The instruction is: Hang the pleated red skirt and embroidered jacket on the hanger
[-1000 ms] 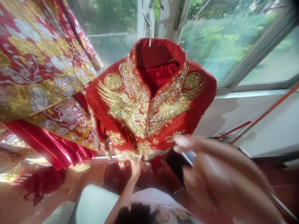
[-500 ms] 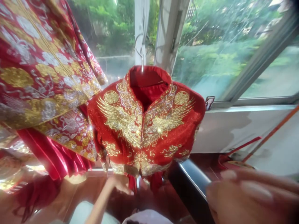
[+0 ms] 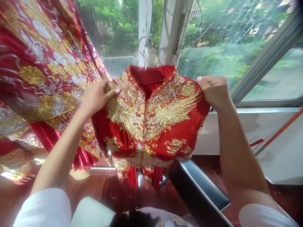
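In front of me a red jacket (image 3: 157, 146) with a stand collar and gold and silver embroidery hangs on a hanger with a metal hook (image 3: 142, 52). My left hand (image 3: 98, 96) grips its shoulder on the left, the thumb lying across the front of the cloth. At the opposite shoulder, my right hand (image 3: 214, 90) pinches the fabric, its fingers curled over the top. The jacket hangs upright, front facing me, with red cloth strips below its hem. Fingers behind the shoulders are hidden.
Another red embroidered garment (image 3: 59, 72) hangs close on the left. A black padded seat or armrest (image 3: 201, 181) juts in below right. Behind are a window frame (image 3: 172, 34) and sill. A pale rounded object (image 3: 92, 212) sits at the bottom, and an orange pole (image 3: 281, 129) leans at right.
Both my hands have risen from low down onto the jacket's shoulders and taken hold of them. The fabric is now drawn slightly wider, and my view has shifted a little.
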Available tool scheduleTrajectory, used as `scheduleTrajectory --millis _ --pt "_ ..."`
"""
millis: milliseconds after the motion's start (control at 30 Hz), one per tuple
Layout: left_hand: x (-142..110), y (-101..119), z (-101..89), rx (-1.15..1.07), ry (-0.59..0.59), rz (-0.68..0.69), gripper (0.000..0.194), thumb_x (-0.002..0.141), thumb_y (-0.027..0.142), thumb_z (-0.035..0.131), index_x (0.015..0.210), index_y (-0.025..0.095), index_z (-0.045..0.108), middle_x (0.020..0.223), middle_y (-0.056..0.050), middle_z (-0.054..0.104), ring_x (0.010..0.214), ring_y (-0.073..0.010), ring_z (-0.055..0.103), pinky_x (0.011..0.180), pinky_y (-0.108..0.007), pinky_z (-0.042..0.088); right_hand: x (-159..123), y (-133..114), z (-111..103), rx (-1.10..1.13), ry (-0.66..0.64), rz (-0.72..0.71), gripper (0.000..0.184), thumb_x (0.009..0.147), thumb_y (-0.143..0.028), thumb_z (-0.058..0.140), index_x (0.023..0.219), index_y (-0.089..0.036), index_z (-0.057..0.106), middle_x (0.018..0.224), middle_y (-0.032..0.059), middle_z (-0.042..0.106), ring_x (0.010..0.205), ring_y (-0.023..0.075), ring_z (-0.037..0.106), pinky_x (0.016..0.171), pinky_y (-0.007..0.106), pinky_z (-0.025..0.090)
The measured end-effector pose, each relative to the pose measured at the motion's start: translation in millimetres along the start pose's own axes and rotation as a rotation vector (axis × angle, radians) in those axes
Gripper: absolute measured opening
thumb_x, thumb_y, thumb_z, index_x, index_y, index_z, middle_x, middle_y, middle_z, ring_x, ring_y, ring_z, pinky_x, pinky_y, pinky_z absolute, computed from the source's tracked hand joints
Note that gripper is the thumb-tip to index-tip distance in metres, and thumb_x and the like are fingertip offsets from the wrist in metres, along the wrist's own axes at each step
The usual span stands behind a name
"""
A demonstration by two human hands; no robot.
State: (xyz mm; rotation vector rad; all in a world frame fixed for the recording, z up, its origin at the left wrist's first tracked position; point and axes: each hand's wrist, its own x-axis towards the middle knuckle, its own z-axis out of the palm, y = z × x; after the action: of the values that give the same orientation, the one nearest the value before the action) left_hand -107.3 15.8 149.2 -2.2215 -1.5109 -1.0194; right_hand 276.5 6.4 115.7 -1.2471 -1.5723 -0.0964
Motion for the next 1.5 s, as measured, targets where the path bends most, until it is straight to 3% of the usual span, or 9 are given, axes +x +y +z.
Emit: scheduleTrajectory --millis 167,367,533,700,900,1100,1300,1400,1500 --pt "-12 -13 3.6 -0.060 -0.041 -0.090 0.049 0.076 0.064 0.058 0.085 0.017 0.070 0.061 -0.002 0.058 0.068 -0.0210 0.057 0.068 -0.032 0.043 10 5 13 0.134 -0.143 0.291 0.047 0.097 -0.024 0.043 0.053 -0.021 0.030 0.053 -0.0046 0.028 0.050 0.0059 0.026 0.051 0.027 0.023" --pt "-12 -15 21.1 -0.052 0.029 -0.120 0.049 0.076 0.065 0.056 0.076 0.018 0.066 0.059 -0.002 0.056 0.061 -0.0181 0.052 0.062 -0.031 0.040 -54 -37 61 -0.059 0.589 0.082 0.011 0.090 -0.027 0.049 0.090 -0.018 0.054 0.072 0.0019 0.055 0.064 0.0133 0.052 0.064 0.030 0.041" --pt "-13 -11 21.5 -0.041 0.032 -0.128 0.047 0.078 0.064 0.055 0.073 0.018 0.062 0.062 -0.001 0.055 0.061 -0.0175 0.051 0.063 -0.030 0.039 -88 -108 127 0.434 0.224 0.095 0.029 0.084 -0.030 0.060 0.104 -0.022 0.040 0.060 -0.0058 0.051 0.053 0.0117 0.052 0.053 0.027 0.040" --pt "-16 -12 21.2 -0.051 0.051 -0.115 0.046 0.077 0.064 0.056 0.069 0.019 0.058 0.058 0.000 0.050 0.063 -0.0181 0.052 0.063 -0.030 0.039 -101 -108 145 0.779 0.158 0.280 0.024 0.083 -0.019 0.054 0.093 -0.024 0.032 0.064 -0.0065 0.049 0.052 0.0078 0.049 0.050 0.022 0.040" --pt "-15 -15 25.3 -0.068 0.071 -0.117 0.043 0.077 0.063 0.059 0.079 0.020 0.061 0.067 -0.002 0.056 0.078 -0.0229 0.060 0.073 -0.033 0.045 -273 -46 182 0.783 -0.049 0.926 0.036 0.068 -0.041 0.063 0.082 -0.024 0.034 0.055 -0.0086 0.048 0.040 0.0081 0.042 0.037 0.020 0.034" --pt "-42 -11 42.1 -0.061 0.257 -0.138 0.054 0.085 0.058 0.053 0.126 0.023 0.053 0.123 -0.011 0.060 0.118 -0.0310 0.054 0.101 -0.044 0.041 -380 7 185 0.528 0.045 1.044 0.028 0.058 -0.044 0.056 0.064 -0.023 0.039 0.049 -0.0039 0.049 0.042 0.0148 0.050 0.043 0.027 0.043" --pt "-62 -13 54.2 -0.033 0.332 -0.156 0.062 0.083 0.057 0.057 0.136 0.026 0.046 0.133 -0.011 0.056 0.125 -0.0303 0.049 0.105 -0.045 0.040 -316 37 111 0.364 -0.038 0.881 0.014 0.054 -0.034 0.065 0.055 -0.026 0.054 0.056 0.0014 0.059 0.051 0.0257 0.059 0.051 0.039 0.049" --pt "-56 -20 48.4 -0.071 0.336 -0.178 0.050 0.086 0.055 0.051 0.125 0.023 0.057 0.119 -0.011 0.063 0.109 -0.0293 0.057 0.094 -0.044 0.044 -237 21 67 -0.008 0.350 0.394 0.017 0.067 -0.039 0.066 0.076 -0.027 0.060 0.079 0.0070 0.067 0.076 0.0292 0.065 0.075 0.047 0.053" --pt "-40 -40 36.0 -0.148 0.256 -0.204 0.040 0.088 0.056 0.048 0.089 0.019 0.064 0.076 -0.004 0.061 0.071 -0.0194 0.056 0.069 -0.037 0.044 -148 2 41 -0.328 0.477 0.023 0.064 0.069 -0.046 0.071 0.126 -0.021 0.053 0.129 0.0206 0.055 0.126 0.0386 0.048 0.104 0.058 0.037"
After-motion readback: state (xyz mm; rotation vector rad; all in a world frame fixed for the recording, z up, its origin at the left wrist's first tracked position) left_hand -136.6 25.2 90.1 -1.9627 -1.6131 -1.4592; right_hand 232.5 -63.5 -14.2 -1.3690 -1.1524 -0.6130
